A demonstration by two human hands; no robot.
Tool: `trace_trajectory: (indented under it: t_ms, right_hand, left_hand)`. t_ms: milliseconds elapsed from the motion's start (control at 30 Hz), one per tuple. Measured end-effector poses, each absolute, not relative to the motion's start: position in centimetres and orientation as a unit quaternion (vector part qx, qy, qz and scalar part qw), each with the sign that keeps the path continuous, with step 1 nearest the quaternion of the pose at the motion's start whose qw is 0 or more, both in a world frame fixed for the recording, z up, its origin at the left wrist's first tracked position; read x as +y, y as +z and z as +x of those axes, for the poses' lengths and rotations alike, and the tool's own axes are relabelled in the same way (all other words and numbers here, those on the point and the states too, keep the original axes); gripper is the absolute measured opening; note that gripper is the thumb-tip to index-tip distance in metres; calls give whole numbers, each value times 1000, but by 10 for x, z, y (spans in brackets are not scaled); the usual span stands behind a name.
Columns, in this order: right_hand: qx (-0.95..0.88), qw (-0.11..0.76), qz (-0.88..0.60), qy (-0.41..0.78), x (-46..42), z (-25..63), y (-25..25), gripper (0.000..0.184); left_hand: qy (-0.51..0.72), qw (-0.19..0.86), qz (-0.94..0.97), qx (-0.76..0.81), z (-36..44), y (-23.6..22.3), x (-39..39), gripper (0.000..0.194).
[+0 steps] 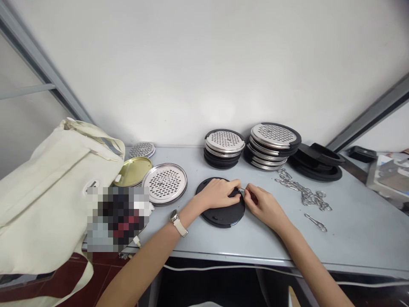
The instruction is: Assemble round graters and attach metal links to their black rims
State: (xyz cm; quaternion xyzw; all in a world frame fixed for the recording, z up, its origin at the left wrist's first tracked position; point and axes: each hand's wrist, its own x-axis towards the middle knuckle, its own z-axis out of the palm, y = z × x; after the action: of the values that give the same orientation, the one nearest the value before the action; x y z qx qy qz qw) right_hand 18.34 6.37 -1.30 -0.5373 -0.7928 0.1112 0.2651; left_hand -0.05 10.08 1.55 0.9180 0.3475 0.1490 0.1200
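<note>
Two bare hands work over a flat black round disc (pixel 220 215) that lies on a pale grey worktop (pixel 255 247), just below and right of the centre of the frame. The left hand (pixel 220 194), with a wristwatch on a cream strap (pixel 179 223) at its wrist, lies palm down across the disc, its thumb and fingers bent towards the disc's right edge; whether the fingertips grip anything cannot be told. The right hand (pixel 263 207), just beside that edge, has thumb and forefinger nearly closed in a pinch on a thin silvery metal piece (pixel 242 190), partly hidden by the fingers. Left of the disc sits a round silver metal plate with rows of grater holes (pixel 164 183), and behind it a gold-coloured round metal lid (pixel 136 170) and a smaller silver perforated disc (pixel 142 149). Above the hands stand two stacks of silver perforated plates with black rims, one at upper centre (pixel 224 141) and a taller one to its right (pixel 275 134). Further right are black round trays (pixel 319 170), a loose heap of silvery wire clips (pixel 308 197), and one clip alone (pixel 316 222) nearer the front. A cream cloth bag (pixel 47 183) fills the left of the frame, with a pixelated patch beside it.
</note>
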Motion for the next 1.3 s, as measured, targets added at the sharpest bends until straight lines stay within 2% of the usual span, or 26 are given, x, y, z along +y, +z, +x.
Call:
trace_trajectory:
  t_ms: [200, 533, 1300]
  right_hand:
    - [-802, 228, -532, 146, 63, 181, -13, 19]
    - [-800, 220, -534, 162, 63, 181, -9, 22]
    - [-813, 203, -523, 153, 63, 184, -10, 27]
  left_hand:
    - [162, 109, 911, 363, 1, 14, 100, 36]
    - [134, 82, 922, 353, 0, 15, 100, 21]
    - [151, 100, 925, 333, 0, 15, 100, 29]
